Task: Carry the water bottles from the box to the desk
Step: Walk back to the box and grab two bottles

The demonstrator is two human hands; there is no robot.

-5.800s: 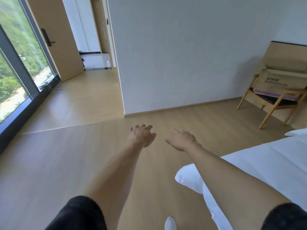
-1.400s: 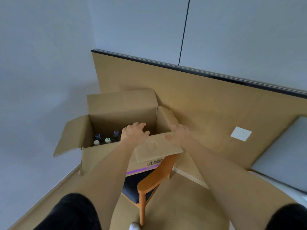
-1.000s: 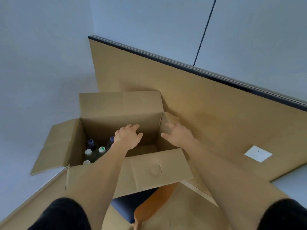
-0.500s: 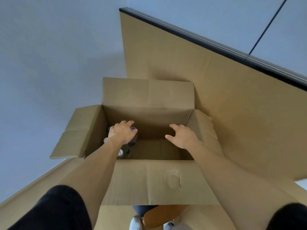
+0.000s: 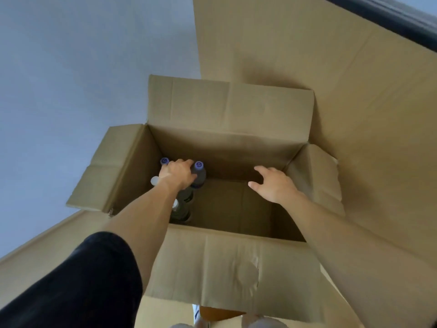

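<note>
**Q:** While the view is steady, what do you log for the hands?

**A:** I note my left hand (image 5: 177,174) down inside the cardboard box (image 5: 220,259), fingers curled round the neck of a dark bottle with a purple cap (image 5: 198,172). My right hand (image 5: 274,184) hovers over the bare right half of the box, fingers loosely spread, holding nothing, well apart from the left.

**Q:** Where are the water bottles?

**A:** All at the left inner wall of the box, upright. I count a second purple cap (image 5: 164,161) just behind my knuckles, a white cap (image 5: 155,180) beside my wrist, and two more dark bottles (image 5: 181,210) nearer me, partly hidden by my forearm.

**Q:** Materials?

**A:** Box: plain brown corrugated card, rectangular, all four flaps folded outward; the near flap carries a round dent and creases. Bottles: smooth dark cylinders with small round caps. Behind the box stands a flat tan wood panel (image 5: 331,79) with a black top edge; the wall (image 5: 82,67) on the left is matte grey.
</note>
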